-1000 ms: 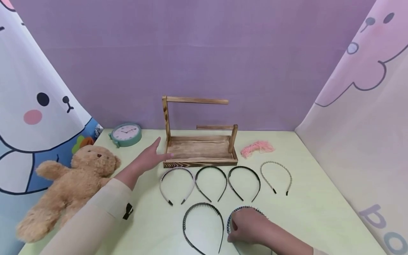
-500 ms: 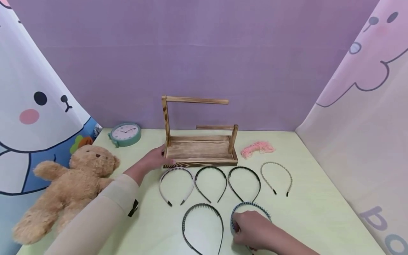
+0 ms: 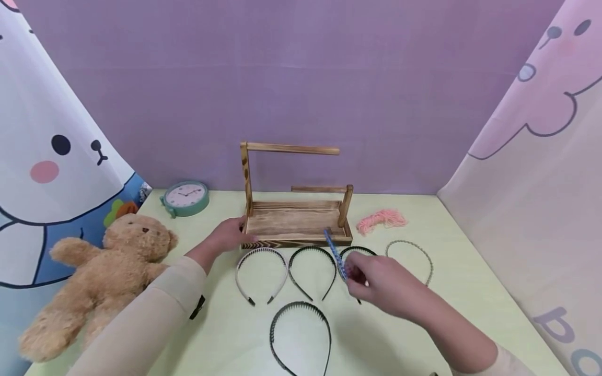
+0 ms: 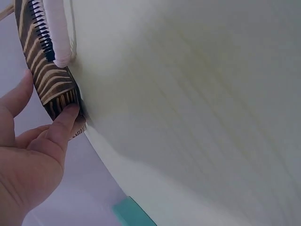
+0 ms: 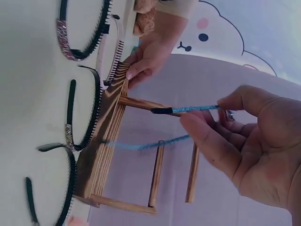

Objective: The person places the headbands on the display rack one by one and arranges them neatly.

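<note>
My left hand (image 3: 227, 235) grips the left end of a wooden rack (image 3: 293, 243), a shallow tray with two posts and bars. In the left wrist view its thumb and fingers lie at the rack's striped corner (image 4: 59, 87). My right hand (image 3: 385, 282) pinches a blue headband (image 3: 335, 253), raised above the table before the rack's right half. The right wrist view shows both of its arms, one with a black tip (image 5: 162, 110); my fingers hide part of the band. Below lie a white headband (image 3: 239, 269), a dark headband (image 3: 291, 261) and another dark headband (image 3: 359, 248), partly covered.
A larger dark headband (image 3: 273, 329) lies nearest me. At right are a thin beaded headband (image 3: 429, 261) and a bundle of pink cord (image 3: 382, 219). A teal clock (image 3: 187, 200) and a teddy bear (image 3: 119, 261) are at left. A purple backdrop (image 3: 400, 104) stands behind.
My left hand has reached the rack's left end and taken hold of it. My right hand has lifted the blue headband from the table's front and carried it forward toward the rack.
</note>
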`<state>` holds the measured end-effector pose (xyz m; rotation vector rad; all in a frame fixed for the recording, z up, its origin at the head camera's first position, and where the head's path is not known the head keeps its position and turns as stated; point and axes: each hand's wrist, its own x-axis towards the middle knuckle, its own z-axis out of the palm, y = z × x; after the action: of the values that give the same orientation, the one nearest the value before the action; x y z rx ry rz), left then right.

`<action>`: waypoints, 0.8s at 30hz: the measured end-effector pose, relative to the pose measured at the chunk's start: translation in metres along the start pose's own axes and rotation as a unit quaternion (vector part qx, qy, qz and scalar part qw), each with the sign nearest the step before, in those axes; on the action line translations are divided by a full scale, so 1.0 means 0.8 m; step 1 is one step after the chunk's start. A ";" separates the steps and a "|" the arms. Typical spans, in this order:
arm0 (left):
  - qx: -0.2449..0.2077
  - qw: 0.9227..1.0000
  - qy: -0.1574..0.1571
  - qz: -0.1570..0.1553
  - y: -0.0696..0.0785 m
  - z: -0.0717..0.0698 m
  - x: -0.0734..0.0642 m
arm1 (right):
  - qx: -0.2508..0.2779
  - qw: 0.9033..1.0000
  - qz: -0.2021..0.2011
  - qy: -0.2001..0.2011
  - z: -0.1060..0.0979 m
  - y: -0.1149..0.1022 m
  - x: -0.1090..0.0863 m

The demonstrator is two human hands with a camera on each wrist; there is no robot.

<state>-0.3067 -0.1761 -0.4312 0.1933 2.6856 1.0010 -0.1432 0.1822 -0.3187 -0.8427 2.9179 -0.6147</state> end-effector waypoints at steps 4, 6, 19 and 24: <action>0.008 1.000 0.004 -0.001 0.001 0.001 0.000 | 0.031 0.999 -0.010 0.022 -0.001 0.003 0.035; 0.012 1.000 0.004 0.000 0.001 0.001 0.001 | 0.047 0.998 -0.013 0.033 0.001 0.005 0.055; 0.004 1.000 0.007 -0.014 0.005 0.003 0.001 | 0.104 0.992 -0.030 0.063 0.051 0.036 0.171; -0.007 1.000 0.006 -0.022 0.005 0.003 0.000 | 0.090 0.992 -0.031 0.076 0.063 0.042 0.189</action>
<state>-0.3064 -0.1715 -0.4299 0.1257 2.6797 1.0116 -0.2816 0.1111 -0.3675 -0.9048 2.9172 -0.9730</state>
